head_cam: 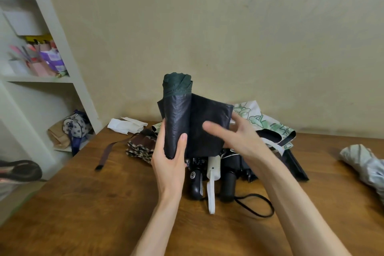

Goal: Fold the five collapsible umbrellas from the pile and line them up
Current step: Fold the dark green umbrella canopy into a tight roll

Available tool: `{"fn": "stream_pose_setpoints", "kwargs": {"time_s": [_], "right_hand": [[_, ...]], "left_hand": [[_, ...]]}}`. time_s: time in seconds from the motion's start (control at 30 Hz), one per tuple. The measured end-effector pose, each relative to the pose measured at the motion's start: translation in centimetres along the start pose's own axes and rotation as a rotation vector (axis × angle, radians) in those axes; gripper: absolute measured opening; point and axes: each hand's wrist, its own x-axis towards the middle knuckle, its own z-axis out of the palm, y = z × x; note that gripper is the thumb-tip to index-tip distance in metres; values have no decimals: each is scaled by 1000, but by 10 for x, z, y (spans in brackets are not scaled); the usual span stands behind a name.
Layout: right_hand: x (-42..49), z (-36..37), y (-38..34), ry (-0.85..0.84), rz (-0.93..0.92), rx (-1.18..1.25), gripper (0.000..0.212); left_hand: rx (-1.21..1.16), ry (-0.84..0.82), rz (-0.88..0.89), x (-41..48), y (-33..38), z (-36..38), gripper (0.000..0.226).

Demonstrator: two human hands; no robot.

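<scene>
I hold a dark green and black umbrella (178,114) upright above the wooden table (104,203). My left hand (169,160) grips its rolled lower part. A loose black flap of its canopy (209,124) spreads to the right, and my right hand (239,135) is at that flap with fingers stretched along it. Behind and below lies the pile: a brown patterned umbrella (141,145), two umbrellas with black handles (227,185), a white-handled one (214,170) and a white canopy with green print (264,122).
A grey folded umbrella (365,164) lies at the table's right edge. A white cloth (124,125) sits at the back left. White shelves (52,81) with bags and boxes stand to the left. A wall runs close behind the table.
</scene>
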Motion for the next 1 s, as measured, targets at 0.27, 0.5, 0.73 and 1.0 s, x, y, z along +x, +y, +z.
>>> {"fn": "stream_pose_setpoints", "kwargs": {"time_s": [0.27,0.5,0.73,1.0], "right_hand": [[5,11,11,-7,-152,-82,10],[2,20,11,-111,-192,30,24],[0,17,8,-97,-162,33,18],[0,22,5,147,-8,76,51]], "left_hand": [[72,-3,-63,0,1,0,62],[181,-304,6,-10,4,5,113],[106,-217,-16,-8,-12,10,57],[29,-236,-46,-16,6,14,38]]}}
